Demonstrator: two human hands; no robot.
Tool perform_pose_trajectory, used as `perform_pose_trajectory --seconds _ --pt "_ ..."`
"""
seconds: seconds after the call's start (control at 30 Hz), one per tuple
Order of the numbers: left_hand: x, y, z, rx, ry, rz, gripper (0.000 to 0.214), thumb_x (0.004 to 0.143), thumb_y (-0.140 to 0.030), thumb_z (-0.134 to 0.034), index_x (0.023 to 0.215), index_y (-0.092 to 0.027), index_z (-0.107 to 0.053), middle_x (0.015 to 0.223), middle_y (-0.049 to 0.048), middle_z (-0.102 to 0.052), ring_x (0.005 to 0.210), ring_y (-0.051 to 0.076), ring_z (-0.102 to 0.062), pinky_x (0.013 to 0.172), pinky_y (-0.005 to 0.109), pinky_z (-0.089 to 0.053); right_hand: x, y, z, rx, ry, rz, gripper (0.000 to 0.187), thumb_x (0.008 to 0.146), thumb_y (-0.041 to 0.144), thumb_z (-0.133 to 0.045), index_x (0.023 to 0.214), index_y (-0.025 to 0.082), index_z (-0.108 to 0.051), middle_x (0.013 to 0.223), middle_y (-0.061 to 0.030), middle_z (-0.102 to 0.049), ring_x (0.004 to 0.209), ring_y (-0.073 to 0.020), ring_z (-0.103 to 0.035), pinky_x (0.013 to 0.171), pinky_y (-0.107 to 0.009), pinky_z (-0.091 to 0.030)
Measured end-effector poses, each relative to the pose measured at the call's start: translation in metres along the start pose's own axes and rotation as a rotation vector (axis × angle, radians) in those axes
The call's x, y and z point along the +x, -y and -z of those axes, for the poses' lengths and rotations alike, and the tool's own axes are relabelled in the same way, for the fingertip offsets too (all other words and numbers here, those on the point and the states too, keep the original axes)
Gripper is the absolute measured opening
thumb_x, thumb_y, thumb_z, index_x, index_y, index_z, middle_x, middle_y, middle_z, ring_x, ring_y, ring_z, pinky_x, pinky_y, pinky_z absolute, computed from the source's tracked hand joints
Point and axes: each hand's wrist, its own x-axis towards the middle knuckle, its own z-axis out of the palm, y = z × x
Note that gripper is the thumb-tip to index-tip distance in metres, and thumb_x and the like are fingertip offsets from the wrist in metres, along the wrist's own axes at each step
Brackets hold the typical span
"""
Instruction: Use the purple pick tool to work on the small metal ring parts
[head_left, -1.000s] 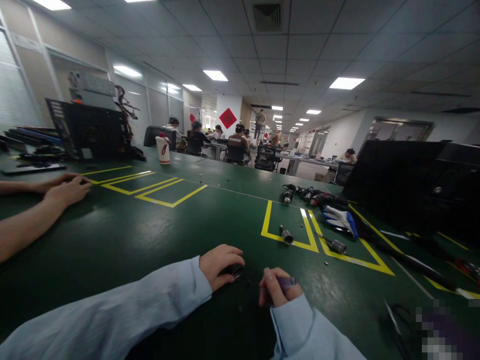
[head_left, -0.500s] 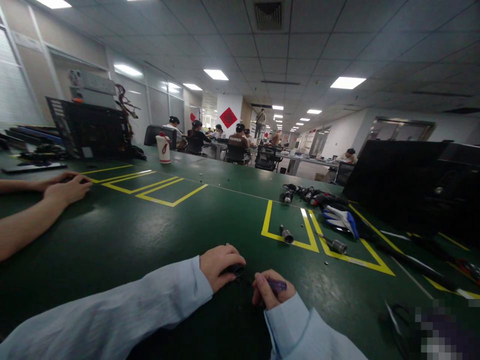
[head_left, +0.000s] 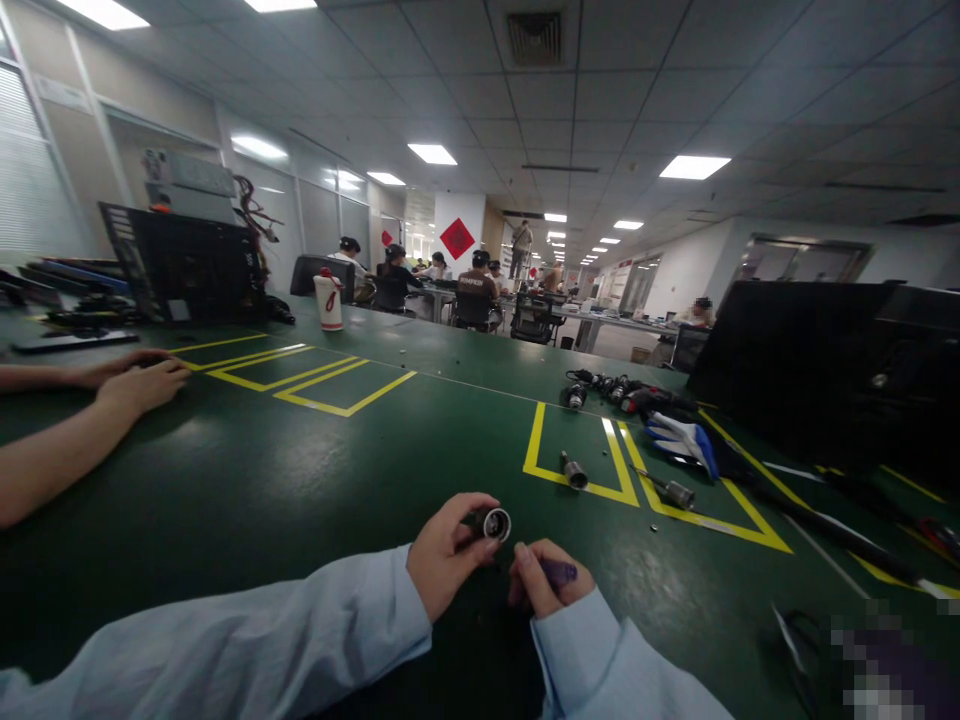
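Observation:
My left hand (head_left: 448, 560) grips a short cylindrical metal part (head_left: 496, 524) between thumb and fingers. Its round open end faces me, with a bright rim and a dark inside. Just to the right, my right hand (head_left: 546, 578) is closed around a screwdriver with a purple handle (head_left: 559, 572); its shaft is hidden or too dark to make out. Both hands are low over the green table (head_left: 360, 510), close together but apart. Beyond them, a similar metal cylinder with a thin stem (head_left: 574, 471) lies at a yellow tape outline, and another cylinder (head_left: 679, 494) lies to its right.
A blue-and-white glove (head_left: 681, 440) and dark power tools (head_left: 622, 392) lie farther right. Pliers-like handles (head_left: 796, 645) are near the right front. At left, another person's hands (head_left: 142, 380) rest on the table. A white cup (head_left: 328, 300) stands behind, by a black computer case (head_left: 187, 265).
My left hand has lifted slightly and turned, so the cylinder's open end now faces me instead of being mostly covered. My right hand has hardly moved and keeps the screwdriver.

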Motion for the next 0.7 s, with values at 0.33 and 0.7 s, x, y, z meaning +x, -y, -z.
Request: perform_pose_trajectory --seconds 0.33,0.7 --pt "0.0019 0.0071 0.0021 0.042 -0.003 0.01 0.03 0.071 -0.014 -0.051 0.1 -0.017 -0.045 0.09 0.004 -0.055 0.074 0.016 -0.059 0.061 0.03 -0.053 0.002 0.0079 0.0099 0.047 -0.039 -0.044 0.045 0.069 0.058 -0.045 0.048 0.018 -0.05 0.033 0.001 -0.05 0.031 -0.0096 -0.044 0.036 -0.02 -0.036" --pt "0.0064 -0.0019 0.0086 -0.048 -0.04 -0.011 0.033 0.07 -0.019 -0.056 0.101 -0.016 -0.045 0.088 0.0049 -0.058 0.08 0.019 -0.06 0.061 0.03 -0.052 0.0005 0.0039 0.0052 0.016 0.018 -0.025 0.044 0.069 0.058 -0.044 0.05 0.019 -0.051 0.035 0.0 -0.053 0.031 -0.0096 -0.044 0.035 -0.02 -0.036"
